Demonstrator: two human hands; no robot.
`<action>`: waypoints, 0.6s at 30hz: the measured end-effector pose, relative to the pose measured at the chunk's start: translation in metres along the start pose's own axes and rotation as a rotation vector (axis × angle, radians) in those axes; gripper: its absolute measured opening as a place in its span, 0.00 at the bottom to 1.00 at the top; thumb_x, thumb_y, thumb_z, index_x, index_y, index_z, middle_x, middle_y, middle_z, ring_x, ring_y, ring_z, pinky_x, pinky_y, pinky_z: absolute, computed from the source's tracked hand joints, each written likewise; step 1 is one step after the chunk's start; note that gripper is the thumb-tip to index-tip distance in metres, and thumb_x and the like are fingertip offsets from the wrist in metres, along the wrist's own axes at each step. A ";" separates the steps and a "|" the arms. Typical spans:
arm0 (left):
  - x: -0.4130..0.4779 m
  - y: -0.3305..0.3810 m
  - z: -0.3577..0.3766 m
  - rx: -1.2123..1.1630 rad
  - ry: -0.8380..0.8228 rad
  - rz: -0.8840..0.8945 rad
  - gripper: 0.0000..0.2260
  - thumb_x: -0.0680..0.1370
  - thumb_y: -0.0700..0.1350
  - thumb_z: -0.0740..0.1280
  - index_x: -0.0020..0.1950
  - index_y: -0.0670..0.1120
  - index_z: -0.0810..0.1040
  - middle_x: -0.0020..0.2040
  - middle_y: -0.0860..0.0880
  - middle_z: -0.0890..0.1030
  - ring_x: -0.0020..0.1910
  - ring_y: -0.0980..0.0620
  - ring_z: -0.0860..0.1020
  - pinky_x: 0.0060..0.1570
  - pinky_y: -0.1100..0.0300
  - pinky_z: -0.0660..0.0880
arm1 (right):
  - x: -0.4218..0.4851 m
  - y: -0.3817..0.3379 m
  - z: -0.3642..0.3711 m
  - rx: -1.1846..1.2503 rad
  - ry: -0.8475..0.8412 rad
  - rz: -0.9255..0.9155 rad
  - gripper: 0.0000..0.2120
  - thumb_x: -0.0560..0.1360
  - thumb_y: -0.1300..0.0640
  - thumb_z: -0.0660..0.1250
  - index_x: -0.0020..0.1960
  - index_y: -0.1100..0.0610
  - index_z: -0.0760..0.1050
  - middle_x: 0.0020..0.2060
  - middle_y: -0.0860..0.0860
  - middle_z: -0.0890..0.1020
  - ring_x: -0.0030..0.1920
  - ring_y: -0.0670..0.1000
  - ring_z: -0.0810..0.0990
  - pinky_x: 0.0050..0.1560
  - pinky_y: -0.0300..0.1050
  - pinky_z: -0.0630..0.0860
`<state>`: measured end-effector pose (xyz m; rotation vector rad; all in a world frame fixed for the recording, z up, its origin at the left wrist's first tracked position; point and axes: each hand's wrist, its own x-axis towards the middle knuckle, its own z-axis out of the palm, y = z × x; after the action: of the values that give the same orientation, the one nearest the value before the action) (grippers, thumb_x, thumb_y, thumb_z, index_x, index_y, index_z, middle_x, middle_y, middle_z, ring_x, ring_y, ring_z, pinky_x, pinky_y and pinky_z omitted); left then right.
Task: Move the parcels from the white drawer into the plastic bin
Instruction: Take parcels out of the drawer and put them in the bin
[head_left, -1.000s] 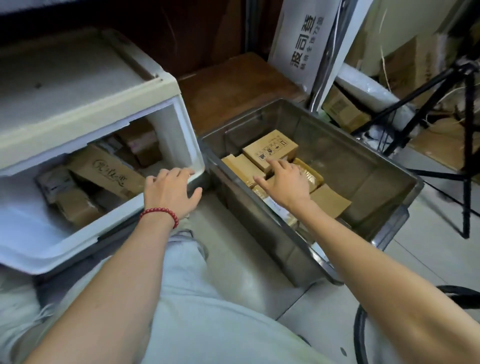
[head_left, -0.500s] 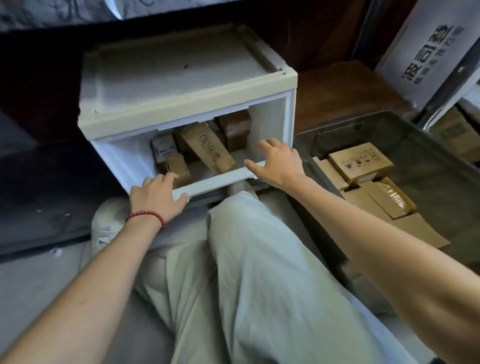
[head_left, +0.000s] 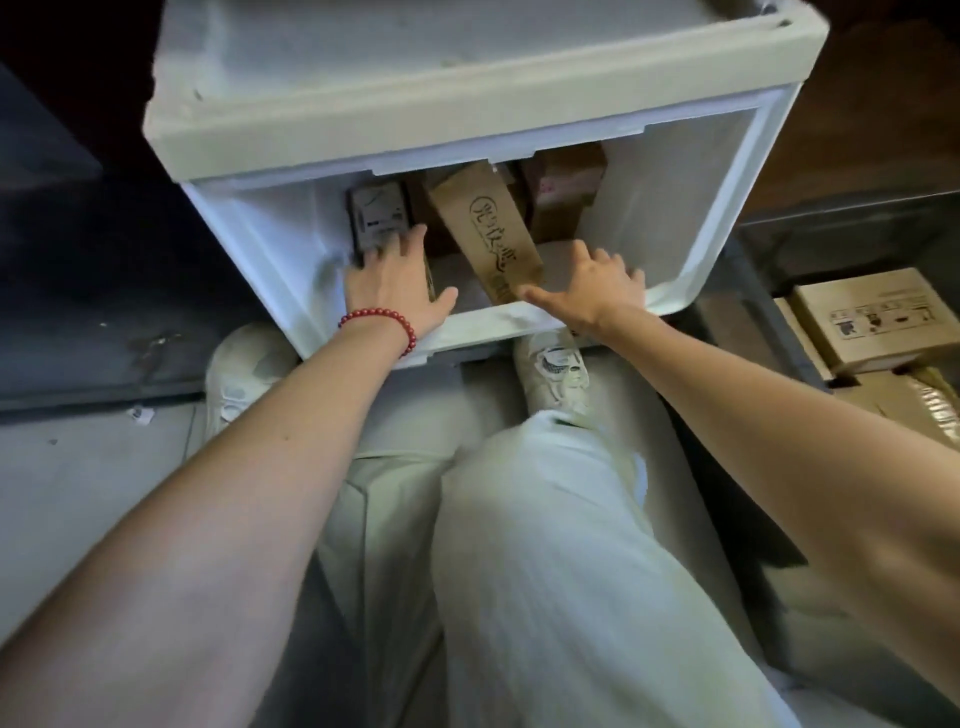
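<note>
Both hands are inside the pulled-out white drawer (head_left: 717, 218) right now. The left hand (head_left: 387, 283), with a red bead bracelet (head_left: 382, 319) on the wrist, lies flat with fingers spread — fingertips resting on a small grey parcel (head_left: 376, 210) in the left part of the drawer, thumb stuck out to the right. It's not wrapped around the parcel, so I'd call that grip open, just touching. There's another box mostly hidden under the palm, can't tell much about it.

The right hand (head_left: 589, 293) is also splayed open, palm down, just over the drawer's front lip (head_left: 483, 325), holding nothing. Its thumb points left toward the near end of a long brown carton (head_left: 485, 228) with scrolly writing on it, which lies tilted in the middle of the drawer between the two hands. Whether the thumb actually touches the carton, I can't tell. Behind that is another brown box (head_left: 563, 189) with a pinkish label, tucked at the back.

The plastic bin (head_left: 748, 291) sits just to the right of the drawer, and there's already a printed cardboard box (head_left: 872, 317) in it — plus a shiny wrapped packet (head_left: 935, 402) at the frame edge. Person's in pale trousers (head_left: 545, 545) and white shoes (head_left: 553, 369), feet tucked right under the drawer.
</note>
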<state>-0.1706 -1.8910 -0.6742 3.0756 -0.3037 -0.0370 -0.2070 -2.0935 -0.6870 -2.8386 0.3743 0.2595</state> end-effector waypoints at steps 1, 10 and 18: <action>0.009 0.003 0.004 -0.011 -0.005 -0.014 0.36 0.76 0.60 0.63 0.77 0.49 0.51 0.73 0.42 0.63 0.68 0.39 0.66 0.57 0.46 0.70 | 0.008 0.000 0.003 -0.006 -0.017 0.018 0.44 0.72 0.29 0.58 0.77 0.55 0.54 0.72 0.59 0.66 0.72 0.60 0.63 0.72 0.60 0.56; 0.063 0.021 0.029 -0.267 0.080 -0.057 0.36 0.76 0.61 0.63 0.78 0.56 0.47 0.74 0.43 0.62 0.64 0.38 0.72 0.53 0.46 0.74 | 0.070 -0.004 0.026 0.163 -0.112 0.140 0.44 0.71 0.26 0.57 0.76 0.54 0.57 0.65 0.56 0.76 0.69 0.59 0.71 0.73 0.64 0.48; 0.054 0.010 0.032 -0.555 0.172 -0.267 0.30 0.75 0.62 0.64 0.69 0.48 0.62 0.62 0.47 0.74 0.58 0.45 0.75 0.49 0.58 0.69 | 0.077 -0.006 0.043 0.807 -0.097 0.224 0.33 0.68 0.35 0.71 0.62 0.58 0.73 0.55 0.52 0.80 0.60 0.56 0.77 0.71 0.56 0.63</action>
<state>-0.1202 -1.9128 -0.7066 2.5222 0.1126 0.1133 -0.1385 -2.0936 -0.7424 -1.9890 0.6110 0.2210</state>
